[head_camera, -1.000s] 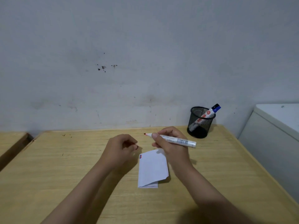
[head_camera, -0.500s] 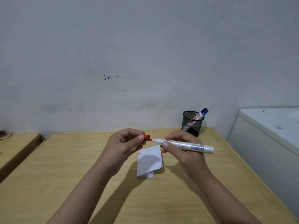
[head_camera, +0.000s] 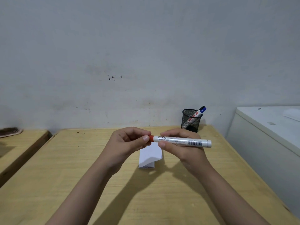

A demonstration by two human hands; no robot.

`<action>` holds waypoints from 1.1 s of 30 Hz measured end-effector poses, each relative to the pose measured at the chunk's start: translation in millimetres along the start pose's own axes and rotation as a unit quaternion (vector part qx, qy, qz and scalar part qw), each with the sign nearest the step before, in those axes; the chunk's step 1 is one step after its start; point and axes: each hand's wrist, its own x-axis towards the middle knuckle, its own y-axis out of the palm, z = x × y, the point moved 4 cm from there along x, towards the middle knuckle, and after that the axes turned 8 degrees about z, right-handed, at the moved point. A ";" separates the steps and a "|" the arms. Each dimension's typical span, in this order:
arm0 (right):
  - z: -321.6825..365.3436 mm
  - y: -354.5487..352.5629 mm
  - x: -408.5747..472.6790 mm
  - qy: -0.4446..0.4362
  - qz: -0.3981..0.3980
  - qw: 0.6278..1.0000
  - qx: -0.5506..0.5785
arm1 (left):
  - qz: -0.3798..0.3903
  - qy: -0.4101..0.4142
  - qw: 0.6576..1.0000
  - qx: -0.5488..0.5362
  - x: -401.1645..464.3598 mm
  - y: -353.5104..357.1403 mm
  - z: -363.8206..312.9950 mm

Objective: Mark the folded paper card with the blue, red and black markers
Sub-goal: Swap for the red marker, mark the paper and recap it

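- Red marker point(head_camera: 181, 141): white barrel, barcode, red cap point(head_camera: 151, 138) on, held level above the worktop point(head_camera: 65, 176).
- Right hand point(head_camera: 181, 148) fingers pinch the barrel; left hand point(head_camera: 129, 143) fingers pinch the cap.
- Folded white card point(head_camera: 150, 157) lies flat below.

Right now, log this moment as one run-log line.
phase: capping red marker | left hand: on red cap | right hand: holds barrel | card: on desk, untouched | blue marker: in cup

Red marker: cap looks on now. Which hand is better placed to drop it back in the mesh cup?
Right. The right hand grips the red marker by its barrel, on the side where the mesh cup stands. The left hand only pinches the cap end.
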 end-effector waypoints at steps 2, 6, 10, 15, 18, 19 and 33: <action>2.6 1.6 -3.6 0.003 -0.014 1.000 0.013 | -0.010 0.030 0.999 0.018 -4.7 3.4 -7.1; 1.0 4.8 -5.3 0.015 -0.027 0.998 0.054 | -0.052 0.097 0.991 0.078 -12.9 11.6 -17.7; -7.5 8.3 -6.2 0.020 -0.026 0.993 0.109 | -0.073 0.126 0.980 0.138 -17.7 18.5 -21.6; -10.6 14.7 -2.4 0.045 -0.032 0.974 0.220 | -0.124 0.152 0.972 0.128 -14.3 24.4 -20.9; -15.5 18.3 0.0 0.146 -0.051 0.965 0.213 | -0.164 0.151 0.966 0.130 -3.7 27.5 -15.9; -17.0 13.6 -0.4 0.168 -0.064 0.972 0.148 | -0.174 0.151 0.962 0.148 0.4 27.2 -13.6; -26.7 -86.2 21.6 -0.175 -0.075 0.878 -0.440 | -0.066 0.167 0.953 0.244 81.6 79.0 0.9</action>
